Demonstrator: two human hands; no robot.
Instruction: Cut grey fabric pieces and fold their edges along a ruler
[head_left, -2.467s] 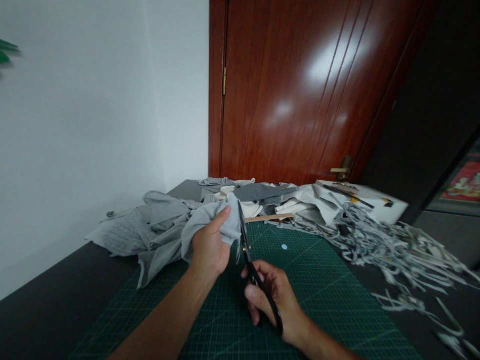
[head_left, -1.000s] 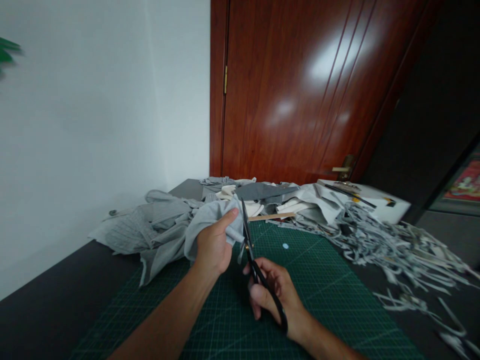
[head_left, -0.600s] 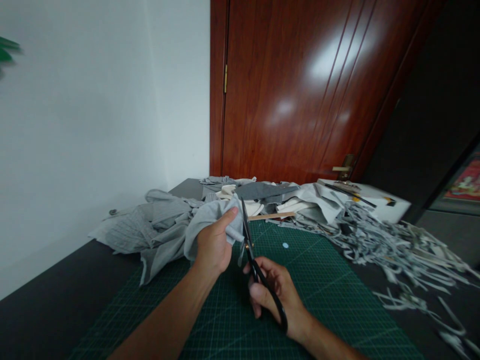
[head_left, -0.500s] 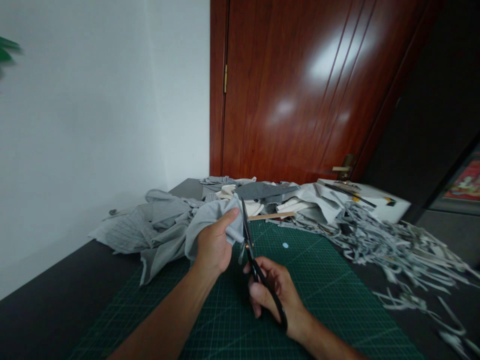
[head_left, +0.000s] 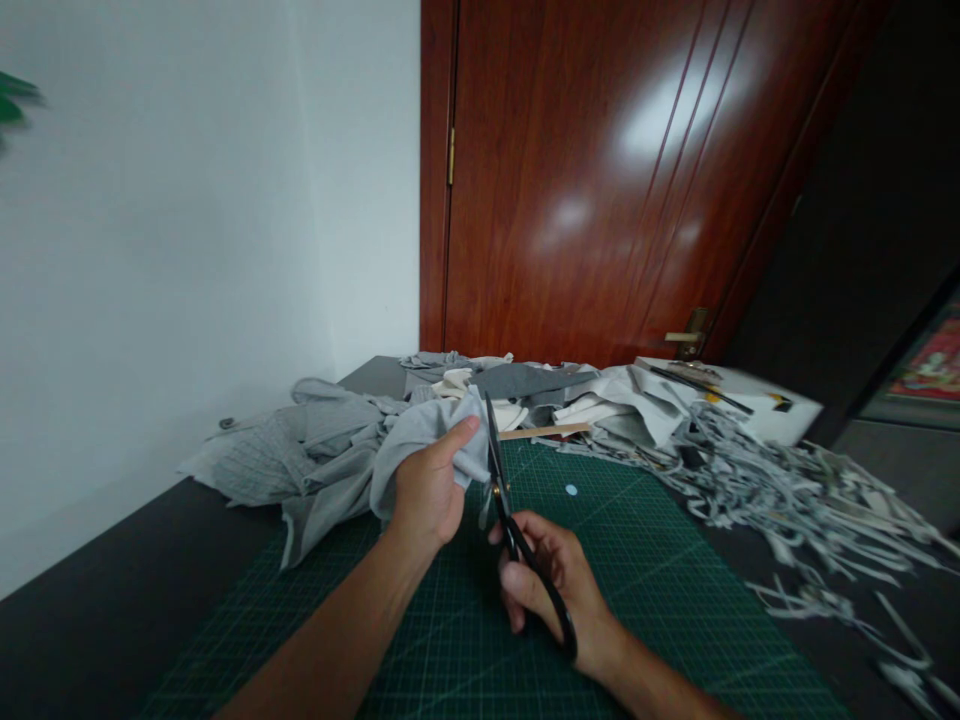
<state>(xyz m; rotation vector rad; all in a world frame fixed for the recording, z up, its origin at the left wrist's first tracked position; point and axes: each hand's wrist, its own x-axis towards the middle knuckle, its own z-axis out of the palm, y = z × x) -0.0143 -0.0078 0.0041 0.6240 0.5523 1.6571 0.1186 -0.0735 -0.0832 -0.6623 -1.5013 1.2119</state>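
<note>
Pinched under the thumb of my left hand [head_left: 431,490] is a light grey cloth [head_left: 397,450], held up above the green cutting mat [head_left: 637,600]. My right hand [head_left: 551,580] grips the black handles of a pair of scissors [head_left: 500,488]. The scissor blades point up and away, right beside the cloth's right edge, and look nearly closed. A thin strip of fabric hangs below the cloth near the scissors' pivot. More crumpled grey fabric [head_left: 300,450] spreads to the left of my left hand.
Behind the mat lie heaped grey and white fabrics [head_left: 630,395] and a thin wooden strip [head_left: 544,432]. A white box [head_left: 787,410] and a tangle of cut strips [head_left: 780,490] sit at the right. A small pale disc [head_left: 571,490] rests on the mat.
The scissors and my right hand have shifted very slightly to the right. My left hand and the cloth are almost unmoved.
</note>
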